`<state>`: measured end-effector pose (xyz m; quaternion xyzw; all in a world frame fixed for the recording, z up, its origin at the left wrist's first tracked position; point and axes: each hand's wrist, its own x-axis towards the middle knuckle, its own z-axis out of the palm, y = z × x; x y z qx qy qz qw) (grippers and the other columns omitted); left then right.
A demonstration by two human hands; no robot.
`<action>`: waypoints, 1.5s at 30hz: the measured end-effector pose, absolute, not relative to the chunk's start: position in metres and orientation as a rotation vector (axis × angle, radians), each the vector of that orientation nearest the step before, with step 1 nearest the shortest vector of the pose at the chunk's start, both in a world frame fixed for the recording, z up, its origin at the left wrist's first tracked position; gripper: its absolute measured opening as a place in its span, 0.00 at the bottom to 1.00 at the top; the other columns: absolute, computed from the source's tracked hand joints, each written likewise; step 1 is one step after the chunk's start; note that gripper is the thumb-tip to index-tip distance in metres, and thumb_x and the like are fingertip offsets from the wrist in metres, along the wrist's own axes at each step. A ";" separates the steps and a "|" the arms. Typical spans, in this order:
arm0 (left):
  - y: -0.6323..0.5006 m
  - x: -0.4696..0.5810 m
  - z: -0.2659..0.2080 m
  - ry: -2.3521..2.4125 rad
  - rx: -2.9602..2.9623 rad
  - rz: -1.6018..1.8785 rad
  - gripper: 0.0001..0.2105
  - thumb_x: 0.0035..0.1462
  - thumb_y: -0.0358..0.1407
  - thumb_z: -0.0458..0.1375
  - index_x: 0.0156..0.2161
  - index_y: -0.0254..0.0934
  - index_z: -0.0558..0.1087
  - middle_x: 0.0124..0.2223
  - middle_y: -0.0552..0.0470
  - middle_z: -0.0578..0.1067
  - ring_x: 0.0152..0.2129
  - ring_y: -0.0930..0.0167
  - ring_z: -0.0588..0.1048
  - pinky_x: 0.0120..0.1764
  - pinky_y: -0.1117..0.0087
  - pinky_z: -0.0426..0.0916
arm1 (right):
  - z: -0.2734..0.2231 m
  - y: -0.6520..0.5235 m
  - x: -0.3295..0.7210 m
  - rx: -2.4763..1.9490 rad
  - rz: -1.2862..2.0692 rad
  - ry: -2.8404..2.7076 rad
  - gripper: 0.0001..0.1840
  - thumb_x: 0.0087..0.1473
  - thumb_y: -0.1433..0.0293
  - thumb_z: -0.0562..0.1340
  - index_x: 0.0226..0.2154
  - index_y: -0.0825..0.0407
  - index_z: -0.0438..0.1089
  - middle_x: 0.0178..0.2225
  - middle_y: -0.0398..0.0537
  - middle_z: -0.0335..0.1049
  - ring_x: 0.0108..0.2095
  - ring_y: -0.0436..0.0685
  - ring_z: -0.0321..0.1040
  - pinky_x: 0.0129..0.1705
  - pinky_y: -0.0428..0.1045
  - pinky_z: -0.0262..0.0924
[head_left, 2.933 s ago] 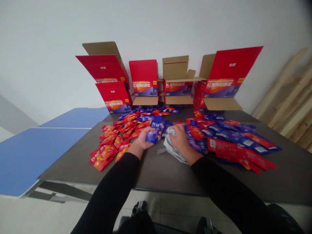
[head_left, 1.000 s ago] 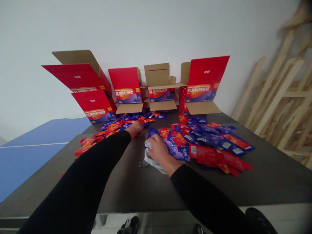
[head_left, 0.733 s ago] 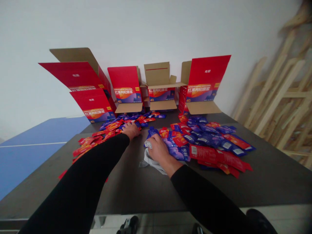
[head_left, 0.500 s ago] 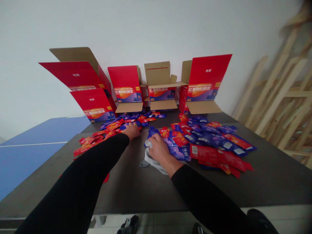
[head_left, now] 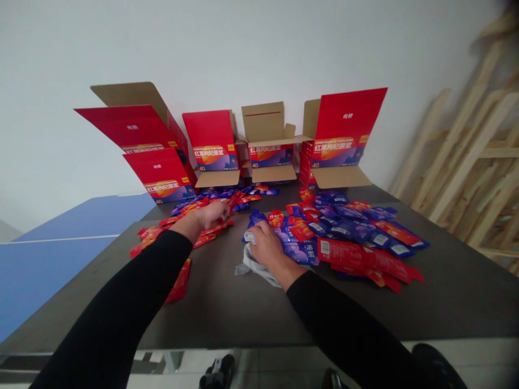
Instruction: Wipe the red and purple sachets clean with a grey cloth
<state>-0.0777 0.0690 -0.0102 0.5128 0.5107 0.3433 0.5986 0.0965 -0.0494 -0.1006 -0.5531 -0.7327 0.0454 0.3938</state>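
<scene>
My left hand [head_left: 213,214] is over the left pile of red and blue sachets [head_left: 203,237]. Its fingers close on a red sachet [head_left: 232,203], seen partly edge-on at the fingertips. Resting low on the table, my right hand [head_left: 265,246] grips a crumpled grey-white cloth [head_left: 253,263], its folds bunched under the palm. Just beyond and to the right of that hand lie blue sachets [head_left: 298,251], partly hidden by the fingers. One red sachet [head_left: 179,283] lies alone beside my left forearm.
Open red cartons [head_left: 166,175] stand along the back by the wall, flaps spread. A larger heap of blue and red sachets [head_left: 352,224] covers the right of the dark table [head_left: 227,319]. A blue table [head_left: 73,227] adjoins at left; wooden frames [head_left: 462,162] lean at right.
My left hand has lifted slightly from the pile and come back left, now with a red sachet at its fingers. My right hand stays on the cloth. The view has shifted slightly.
</scene>
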 end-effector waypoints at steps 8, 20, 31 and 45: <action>-0.019 -0.083 -0.034 0.586 0.660 0.928 0.16 0.66 0.44 0.53 0.47 0.32 0.73 0.41 0.40 0.79 0.29 0.67 0.77 0.30 0.66 0.73 | -0.105 -0.047 0.099 -1.354 0.096 -1.752 0.19 0.50 0.79 0.61 0.45 0.50 0.72 0.48 0.52 0.64 0.48 0.60 0.66 0.54 0.56 0.67; -0.020 -0.063 -0.078 0.477 0.548 0.863 0.25 0.68 0.50 0.49 0.51 0.30 0.75 0.40 0.42 0.80 0.37 0.63 0.80 0.44 0.63 0.73 | -0.105 -0.055 0.101 -0.750 0.064 -2.073 0.27 0.47 0.81 0.60 0.49 0.48 0.74 0.50 0.51 0.70 0.52 0.59 0.67 0.58 0.57 0.63; -0.031 -0.048 -0.077 0.469 0.633 0.712 0.25 0.66 0.53 0.49 0.50 0.34 0.75 0.40 0.41 0.80 0.38 0.60 0.80 0.44 0.61 0.73 | -0.097 -0.059 0.102 -0.951 0.101 -2.165 0.24 0.49 0.81 0.59 0.46 0.48 0.77 0.49 0.49 0.73 0.50 0.61 0.66 0.57 0.58 0.62; -0.029 -0.044 -0.090 0.569 0.782 0.711 0.20 0.67 0.46 0.53 0.46 0.30 0.77 0.33 0.43 0.80 0.26 0.68 0.79 0.32 0.72 0.73 | -0.102 -0.047 0.114 -1.195 0.087 -1.647 0.27 0.45 0.81 0.58 0.48 0.48 0.75 0.48 0.52 0.64 0.52 0.62 0.64 0.60 0.60 0.62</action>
